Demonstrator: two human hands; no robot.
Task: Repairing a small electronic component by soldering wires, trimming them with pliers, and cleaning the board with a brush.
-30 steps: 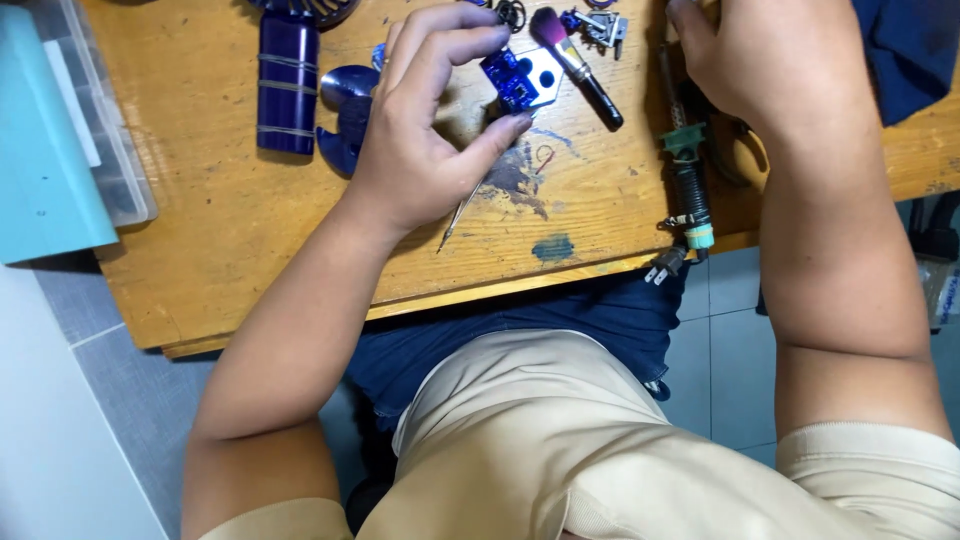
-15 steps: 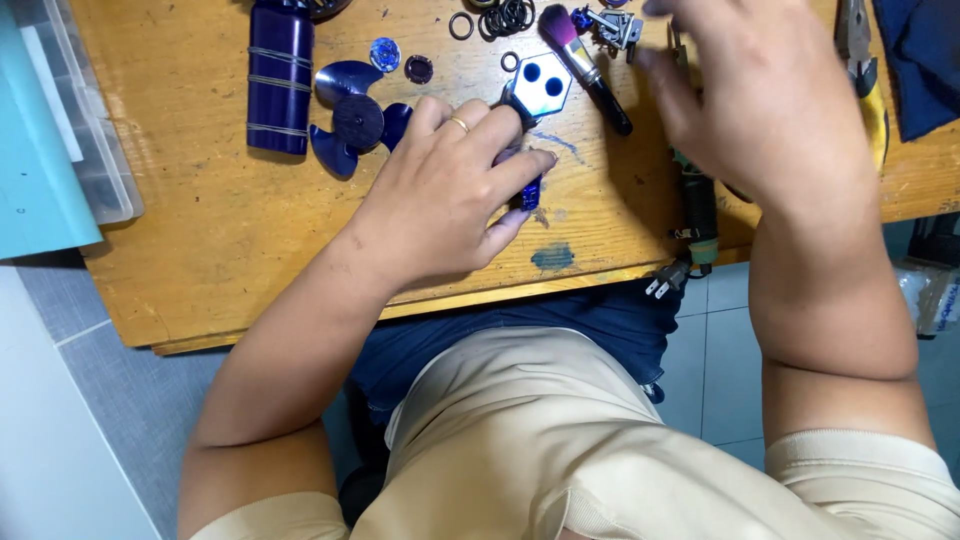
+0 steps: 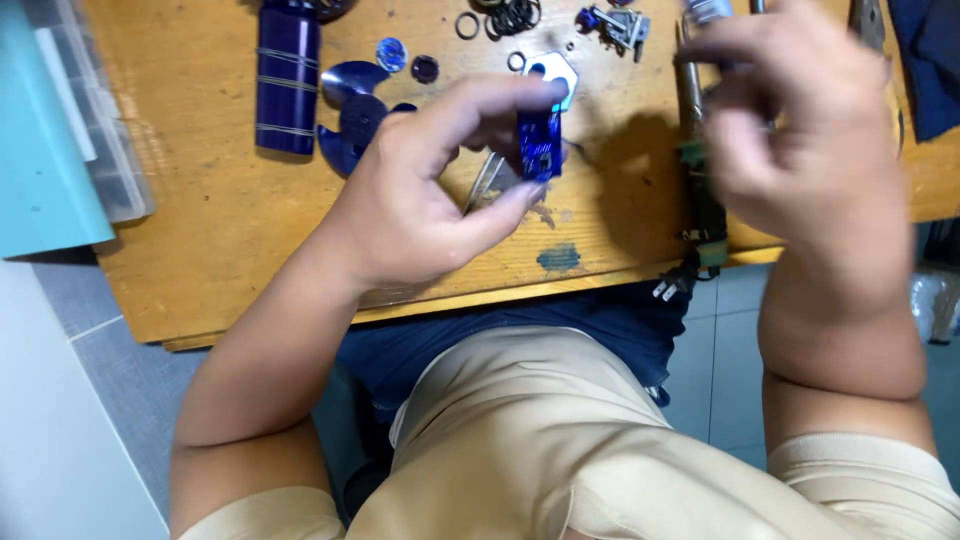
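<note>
1. The left hand [image 3: 420,210] pinches a small blue rectangular part [image 3: 538,148], upright between thumb and forefinger above the wooden counter [image 3: 200,240].
2. The right hand [image 3: 800,140] hovers blurred to the right, fingers curled; whether they hold anything I cannot tell.
3. Just beyond the left fingers lies a silver hexagonal plate [image 3: 556,72].
4. Farther left stand blue fan blades [image 3: 352,110] and a blue cylinder [image 3: 287,75].

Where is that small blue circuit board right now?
In the head view, the small blue circuit board is pinched between thumb and fingers of the left hand, above the middle of the wooden table, just below a silvery hexagonal plate.
</note>
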